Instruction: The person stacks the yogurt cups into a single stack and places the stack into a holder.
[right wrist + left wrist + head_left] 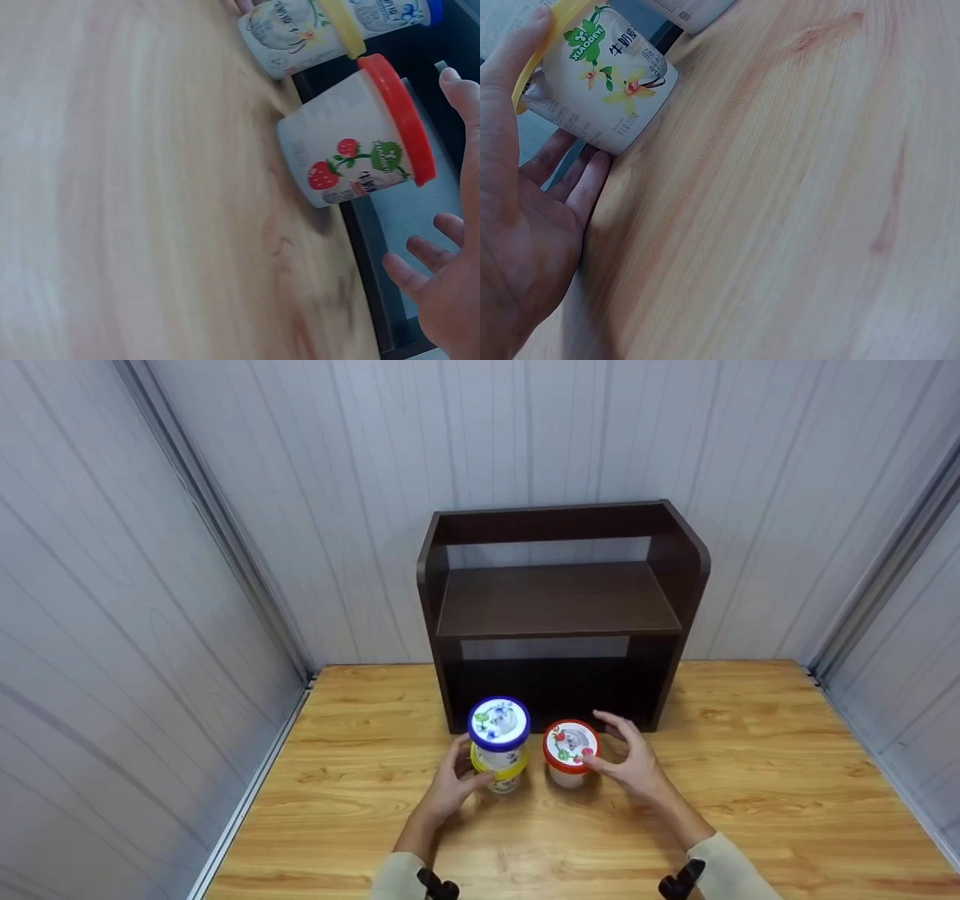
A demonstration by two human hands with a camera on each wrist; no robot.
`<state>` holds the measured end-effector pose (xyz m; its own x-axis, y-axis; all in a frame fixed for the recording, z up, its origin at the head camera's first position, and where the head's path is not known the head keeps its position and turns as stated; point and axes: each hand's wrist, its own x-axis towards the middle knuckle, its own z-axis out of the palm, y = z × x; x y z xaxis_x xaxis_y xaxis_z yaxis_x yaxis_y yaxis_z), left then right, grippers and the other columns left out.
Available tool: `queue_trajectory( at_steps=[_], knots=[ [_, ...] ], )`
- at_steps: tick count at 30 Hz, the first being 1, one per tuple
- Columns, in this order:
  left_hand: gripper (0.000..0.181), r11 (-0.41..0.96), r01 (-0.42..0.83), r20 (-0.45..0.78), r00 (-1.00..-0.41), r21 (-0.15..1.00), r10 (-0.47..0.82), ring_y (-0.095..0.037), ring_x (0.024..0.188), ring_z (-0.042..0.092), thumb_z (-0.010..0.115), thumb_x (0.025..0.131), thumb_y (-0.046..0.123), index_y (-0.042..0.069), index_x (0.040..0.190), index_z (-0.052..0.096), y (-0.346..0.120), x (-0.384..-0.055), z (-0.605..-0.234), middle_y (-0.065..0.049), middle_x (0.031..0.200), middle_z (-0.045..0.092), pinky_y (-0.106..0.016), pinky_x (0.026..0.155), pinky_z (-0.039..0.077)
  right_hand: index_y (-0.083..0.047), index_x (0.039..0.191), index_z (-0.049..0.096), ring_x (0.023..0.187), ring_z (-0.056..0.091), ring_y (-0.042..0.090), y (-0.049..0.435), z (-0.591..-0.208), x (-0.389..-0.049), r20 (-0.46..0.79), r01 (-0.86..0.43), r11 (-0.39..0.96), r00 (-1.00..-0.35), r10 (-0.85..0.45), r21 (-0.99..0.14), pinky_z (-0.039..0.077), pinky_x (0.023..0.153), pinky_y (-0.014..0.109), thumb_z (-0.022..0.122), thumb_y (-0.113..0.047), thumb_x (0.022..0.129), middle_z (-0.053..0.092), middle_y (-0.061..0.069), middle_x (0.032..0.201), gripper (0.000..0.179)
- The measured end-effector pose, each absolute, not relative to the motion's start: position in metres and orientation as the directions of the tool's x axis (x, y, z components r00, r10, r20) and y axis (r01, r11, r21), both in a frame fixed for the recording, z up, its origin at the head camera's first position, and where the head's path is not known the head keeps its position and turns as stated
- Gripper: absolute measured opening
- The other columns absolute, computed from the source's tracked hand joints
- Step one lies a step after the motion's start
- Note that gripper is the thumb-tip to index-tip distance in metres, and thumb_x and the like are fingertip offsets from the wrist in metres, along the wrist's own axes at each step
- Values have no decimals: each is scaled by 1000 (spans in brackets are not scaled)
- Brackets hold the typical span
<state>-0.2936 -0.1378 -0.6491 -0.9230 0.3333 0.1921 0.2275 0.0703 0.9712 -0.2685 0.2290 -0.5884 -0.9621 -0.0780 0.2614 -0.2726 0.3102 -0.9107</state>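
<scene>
In the head view, a blue-lidded tub [499, 724] stands on top of a yellow-lidded tub [504, 781], which has yellow flowers on its side [607, 79]. My left hand [448, 791] holds the lower tub, with the thumb on its yellow lid and the fingers round the left side. To the right of this stack stands a red-lidded tub [568, 772] with strawberries printed on it [349, 142]. Beside it is my right hand [634, 765], thumb and fingers spread around its right side. The right wrist view shows a gap between that hand and the tub.
A dark brown two-level shelf [559, 600] stands just behind the tubs, against the pale panelled back wall [375, 510]. All of this is on a wood-grain table [360, 780]. Side walls [112, 622] rise at the left and right.
</scene>
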Motion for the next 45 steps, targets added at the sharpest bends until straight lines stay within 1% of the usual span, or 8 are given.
queue_trajectory(
  at_steps=[3, 6, 13, 21, 29, 33, 37, 45],
  knots=[
    [84, 70, 194, 162, -933, 978, 321, -27, 149, 60, 91, 97, 34, 21, 167, 46, -141, -305, -667, -18, 160, 61, -41, 127, 51, -1, 163, 55, 157, 49, 51, 225, -594, -268, 230, -250, 255, -967, -105, -934, 55, 121, 41, 92, -2, 91, 50, 25, 169, 81],
    [87, 58, 153, 128, -941, 986, 314, -27, 150, 60, 94, 95, 35, 25, 167, 46, -143, -315, -682, -13, 160, 61, -41, 128, 49, -2, 165, 53, 157, 53, 35, 221, -599, -267, 200, -224, 200, -971, -132, -954, 53, 117, 23, 91, 1, 91, 49, 24, 172, 84],
    [92, 22, 95, 84, -947, 995, 310, -27, 152, 59, 95, 93, 30, 24, 169, 44, -143, -320, -689, -10, 162, 60, -39, 128, 48, 2, 168, 46, 136, 59, -8, 215, -607, -267, 203, -225, 125, -965, -168, -966, 52, 112, 12, 89, 4, 91, 47, 30, 173, 88],
    [85, 51, 236, 205, -916, 970, 346, -29, 149, 61, 87, 101, 36, 14, 169, 41, -140, -300, -660, -25, 160, 59, -47, 126, 53, -3, 165, 54, 135, 60, 0, 212, -611, -269, 177, -201, 191, -974, -139, -961, 49, 115, 14, 91, -1, 92, 57, 25, 167, 81],
    [83, 78, 214, 178, -928, 974, 328, -25, 149, 60, 87, 101, 35, 18, 169, 44, -140, -297, -657, -20, 160, 61, -43, 127, 51, -5, 157, 63, 137, 61, 14, 212, -609, -270, 170, -200, 244, -976, -139, -949, 45, 116, 14, 91, -5, 93, 64, 23, 158, 69],
    [85, 86, 175, 139, -938, 981, 319, -30, 151, 59, 89, 100, 35, 15, 169, 43, -138, -292, -646, -21, 160, 60, -44, 129, 49, -4, 155, 64, 135, 61, 13, 212, -608, -270, 173, -204, 243, -975, -141, -948, 46, 114, 13, 91, -5, 93, 64, 25, 157, 67],
    [85, 86, 149, 114, -940, 985, 323, -47, 155, 53, 84, 103, 23, 3, 170, 35, -133, -281, -627, -32, 163, 54, -60, 134, 42, -2, 155, 63, 134, 62, 11, 211, -609, -269, 170, -201, 230, -974, -147, -952, 48, 113, 13, 90, -4, 94, 64, 27, 156, 67],
    [81, 82, 121, 90, -945, 989, 314, -45, 157, 52, 80, 105, 14, 3, 171, 34, -131, -279, -623, -31, 164, 53, -58, 134, 41, 6, 155, 59, 126, 62, -4, 212, -613, -271, 221, -251, 157, -957, -185, -955, 51, 108, 10, 87, 0, 95, 59, 36, 155, 66]
  ],
)
